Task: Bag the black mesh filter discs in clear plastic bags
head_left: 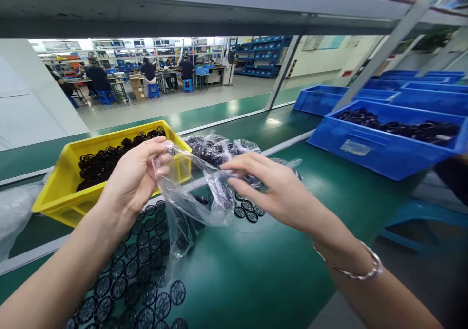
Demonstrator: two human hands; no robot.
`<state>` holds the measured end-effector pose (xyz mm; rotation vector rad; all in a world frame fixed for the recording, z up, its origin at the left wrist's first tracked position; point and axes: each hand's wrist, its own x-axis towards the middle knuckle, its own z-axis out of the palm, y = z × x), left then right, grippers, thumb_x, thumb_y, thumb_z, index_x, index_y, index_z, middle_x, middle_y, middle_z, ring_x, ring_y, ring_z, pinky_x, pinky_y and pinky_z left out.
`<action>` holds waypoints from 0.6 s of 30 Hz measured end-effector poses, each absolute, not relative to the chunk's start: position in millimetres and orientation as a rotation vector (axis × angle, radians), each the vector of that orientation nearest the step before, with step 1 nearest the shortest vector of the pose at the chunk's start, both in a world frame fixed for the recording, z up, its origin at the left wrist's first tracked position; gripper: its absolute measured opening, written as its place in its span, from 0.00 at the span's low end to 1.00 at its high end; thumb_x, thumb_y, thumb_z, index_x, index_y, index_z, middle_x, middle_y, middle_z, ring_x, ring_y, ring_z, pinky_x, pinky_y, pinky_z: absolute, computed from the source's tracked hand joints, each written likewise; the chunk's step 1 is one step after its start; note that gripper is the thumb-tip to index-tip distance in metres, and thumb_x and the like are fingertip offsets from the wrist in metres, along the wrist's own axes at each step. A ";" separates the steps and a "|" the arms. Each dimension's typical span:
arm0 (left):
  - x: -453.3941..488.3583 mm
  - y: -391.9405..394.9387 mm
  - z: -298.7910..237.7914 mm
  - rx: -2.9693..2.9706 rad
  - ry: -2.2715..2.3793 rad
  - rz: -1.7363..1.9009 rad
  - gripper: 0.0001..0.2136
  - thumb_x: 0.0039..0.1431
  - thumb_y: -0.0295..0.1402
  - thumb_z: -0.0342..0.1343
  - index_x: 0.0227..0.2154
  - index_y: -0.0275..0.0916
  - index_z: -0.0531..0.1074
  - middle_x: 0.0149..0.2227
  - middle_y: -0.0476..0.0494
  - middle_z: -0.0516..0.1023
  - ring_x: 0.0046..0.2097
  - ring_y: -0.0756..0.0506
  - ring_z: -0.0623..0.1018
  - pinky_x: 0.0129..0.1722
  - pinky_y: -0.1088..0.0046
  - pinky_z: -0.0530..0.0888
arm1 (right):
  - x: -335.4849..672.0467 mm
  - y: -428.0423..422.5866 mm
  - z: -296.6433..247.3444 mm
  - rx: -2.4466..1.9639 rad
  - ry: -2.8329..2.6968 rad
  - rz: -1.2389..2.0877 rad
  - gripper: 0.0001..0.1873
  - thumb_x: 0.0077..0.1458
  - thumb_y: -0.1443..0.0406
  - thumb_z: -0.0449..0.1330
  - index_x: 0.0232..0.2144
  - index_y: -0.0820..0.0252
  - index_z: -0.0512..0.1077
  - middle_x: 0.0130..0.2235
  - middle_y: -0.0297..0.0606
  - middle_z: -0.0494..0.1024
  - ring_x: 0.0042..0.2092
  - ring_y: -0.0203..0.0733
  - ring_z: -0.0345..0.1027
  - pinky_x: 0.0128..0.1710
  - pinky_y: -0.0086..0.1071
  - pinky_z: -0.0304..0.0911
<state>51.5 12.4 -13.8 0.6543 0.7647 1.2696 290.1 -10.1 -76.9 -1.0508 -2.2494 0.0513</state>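
Note:
My left hand (135, 175) pinches the upper edge of a clear plastic bag (190, 192), and my right hand (272, 190) grips its other side, holding the mouth apart above the green workbench (256, 280). A few dark parts show through the bag's lower part. Below it, several flat black round mesh discs (142, 270) lie in rows on the bench. A yellow plastic crate (62, 192) heaped with dark parts stands just beyond my left hand. A thin metal bangle (351, 265) circles my right wrist.
Another plastic bag of dark parts (208, 148) lies behind the hands. Blue plastic crates (380, 156), one holding dark parts, stand to the right. A shelf beam (183, 22) crosses overhead. Far off, seated workers (148, 73) sit at benches before blue racks (259, 56).

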 end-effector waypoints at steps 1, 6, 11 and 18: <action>50.3 13.8 -15.0 0.676 0.789 1.280 0.10 0.61 0.14 0.47 0.35 0.34 0.67 0.24 0.52 0.66 0.19 0.58 0.66 0.13 0.87 0.59 | 312.8 -8.5 -95.4 -1.161 -2.203 0.043 0.13 0.69 0.61 0.50 0.50 0.55 0.71 0.48 0.41 0.74 0.45 0.42 0.72 0.44 0.36 0.70; 56.3 17.9 -24.1 0.758 0.833 1.279 0.11 0.58 0.12 0.47 0.36 0.32 0.67 0.25 0.51 0.67 0.18 0.58 0.66 0.12 0.87 0.60 | 402.2 -1.4 -212.6 -1.556 -2.369 0.145 0.13 0.65 0.62 0.52 0.48 0.55 0.71 0.51 0.46 0.73 0.49 0.49 0.72 0.44 0.40 0.70; 64.7 20.1 -36.7 0.773 0.867 1.221 0.09 0.59 0.14 0.47 0.34 0.33 0.66 0.23 0.52 0.64 0.17 0.58 0.62 0.11 0.87 0.59 | 417.2 -8.0 -260.0 -1.657 -2.305 0.234 0.06 0.64 0.62 0.52 0.40 0.55 0.67 0.43 0.42 0.73 0.44 0.46 0.70 0.43 0.40 0.68; 59.4 24.2 -43.2 0.758 0.880 1.192 0.11 0.61 0.15 0.45 0.30 0.34 0.67 0.23 0.53 0.62 0.16 0.58 0.60 0.11 0.88 0.59 | 387.6 -17.9 -265.3 -1.591 -2.287 0.152 0.11 0.62 0.64 0.55 0.47 0.54 0.66 0.46 0.42 0.72 0.43 0.45 0.71 0.39 0.37 0.69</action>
